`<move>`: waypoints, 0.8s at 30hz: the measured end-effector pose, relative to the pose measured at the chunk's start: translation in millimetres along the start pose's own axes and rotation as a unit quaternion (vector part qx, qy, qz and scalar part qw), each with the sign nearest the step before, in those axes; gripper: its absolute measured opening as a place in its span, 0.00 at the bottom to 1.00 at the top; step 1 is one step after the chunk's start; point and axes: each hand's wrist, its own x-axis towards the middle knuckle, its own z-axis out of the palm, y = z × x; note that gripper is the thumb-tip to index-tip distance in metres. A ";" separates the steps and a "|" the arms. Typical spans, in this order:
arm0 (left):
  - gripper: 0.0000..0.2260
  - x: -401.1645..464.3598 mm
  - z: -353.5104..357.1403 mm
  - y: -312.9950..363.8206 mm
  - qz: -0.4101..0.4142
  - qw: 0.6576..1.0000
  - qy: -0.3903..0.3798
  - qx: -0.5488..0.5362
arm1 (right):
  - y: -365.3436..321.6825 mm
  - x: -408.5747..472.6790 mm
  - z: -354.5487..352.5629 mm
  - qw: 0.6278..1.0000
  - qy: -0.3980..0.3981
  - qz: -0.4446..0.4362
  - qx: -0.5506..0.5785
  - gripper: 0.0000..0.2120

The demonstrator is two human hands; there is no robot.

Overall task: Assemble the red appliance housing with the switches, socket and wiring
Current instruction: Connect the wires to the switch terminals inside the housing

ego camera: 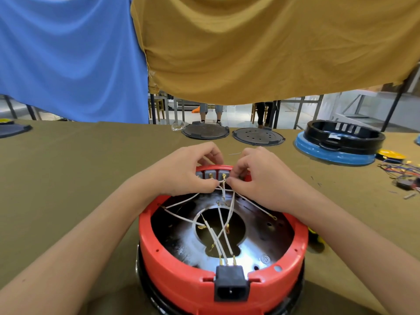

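The round red housing [172, 264] sits upside down on the table in front of me, its metal plate with a centre hole facing up. A black power socket [231, 285] is set in its near rim, with white wires [218, 237] running from it across the plate. Grey switches [212, 175] with brass terminals line the far rim. My left hand [188, 169] and my right hand [256, 176] meet over the far rim, both pinching the white wire ends just below the switch terminals.
Two dark round lids [205, 131] [258, 136] lie at the table's far edge. A black ring on a blue base [336, 144] stands far right, with loose coloured wires [402, 173] beside it. A yellow-black object [316, 237] lies right of the housing. Blue and mustard cloths hang behind.
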 end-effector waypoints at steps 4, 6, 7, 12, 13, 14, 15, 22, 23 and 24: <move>0.15 -5.4 -4.0 -0.7 -0.005 1.000 0.004 0.023 | 0.6 -0.6 -0.4 1.000 -0.003 -0.010 0.003 0.08; 0.15 -7.2 -4.9 -1.7 -0.006 0.999 0.006 0.033 | 1.2 -0.6 0.0 1.000 -0.002 -0.013 0.001 0.07; 0.15 -8.0 -4.8 -2.1 -0.005 0.999 0.009 0.035 | 1.1 -0.8 0.2 1.000 -0.001 -0.014 0.001 0.07; 0.12 -7.1 -2.3 -2.1 -0.013 1.000 0.014 0.025 | -0.6 -0.7 0.1 1.000 -0.001 -0.014 0.000 0.08; 0.12 -6.6 -1.8 -2.0 -0.014 1.000 0.011 0.024 | -0.7 -1.0 0.0 1.000 -0.001 -0.014 -0.001 0.08; 0.12 -6.5 -1.7 -2.0 -0.013 1.000 0.008 0.022 | -0.9 -1.2 -0.3 1.000 -0.002 -0.013 -0.002 0.08; 0.12 -7.3 -1.5 -1.9 -0.011 1.000 0.007 0.022 | -1.3 -1.8 -0.5 1.000 -0.002 -0.012 -0.001 0.07; 0.15 -8.9 -0.2 0.2 0.075 0.992 -0.059 0.078 | -0.3 -6.9 -6.9 0.998 0.043 0.035 -0.004 0.02; 0.15 -9.2 0.1 0.7 0.082 0.990 -0.073 0.084 | 1.4 -7.4 -9.7 0.998 0.036 0.043 -0.005 0.02; 0.15 -9.5 0.4 0.9 0.083 0.989 -0.085 0.091 | 3.3 -8.1 -12.8 0.998 0.026 0.049 -0.006 0.01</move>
